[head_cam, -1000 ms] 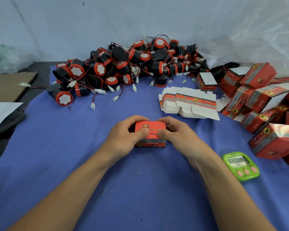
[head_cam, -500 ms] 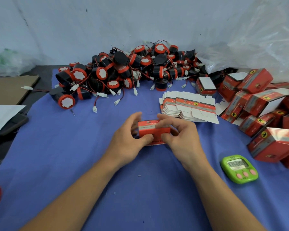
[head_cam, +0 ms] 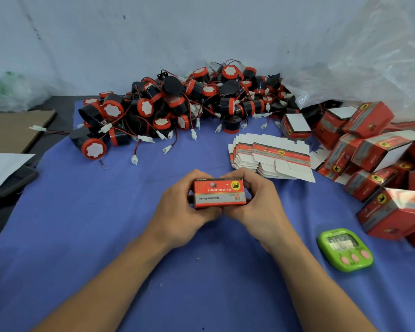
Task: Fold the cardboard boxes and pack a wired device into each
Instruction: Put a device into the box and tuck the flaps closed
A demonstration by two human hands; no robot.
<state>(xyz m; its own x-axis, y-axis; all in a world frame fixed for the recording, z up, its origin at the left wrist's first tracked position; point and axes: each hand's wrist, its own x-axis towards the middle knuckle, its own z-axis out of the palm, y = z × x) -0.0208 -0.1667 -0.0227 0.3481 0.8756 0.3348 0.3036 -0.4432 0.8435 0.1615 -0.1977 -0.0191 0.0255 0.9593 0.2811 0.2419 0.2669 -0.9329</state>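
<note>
A small red cardboard box point(head_cam: 219, 192) with a grey band and yellow logo is held just above the blue cloth at the centre. My left hand point(head_cam: 177, 209) grips its left end and my right hand point(head_cam: 259, 204) grips its right end, fingers curled round both sides. A stack of flat, unfolded boxes point(head_cam: 271, 155) lies just beyond my right hand. A heap of black and red wired devices point(head_cam: 177, 109) with white plugs fills the far middle of the cloth.
Folded red boxes point(head_cam: 379, 159) are piled along the right side. A green digital timer point(head_cam: 344, 249) lies near my right forearm. Clear plastic sheeting point(head_cam: 359, 63) hangs at the back right. Brown cardboard point(head_cam: 12, 130) and a white sheet point(head_cam: 3, 166) lie at the left, off the blue cloth point(head_cam: 82, 224).
The box has been turned in my hands, so its printed long face now points at me. Both hands have shifted from the top to the ends of the box.
</note>
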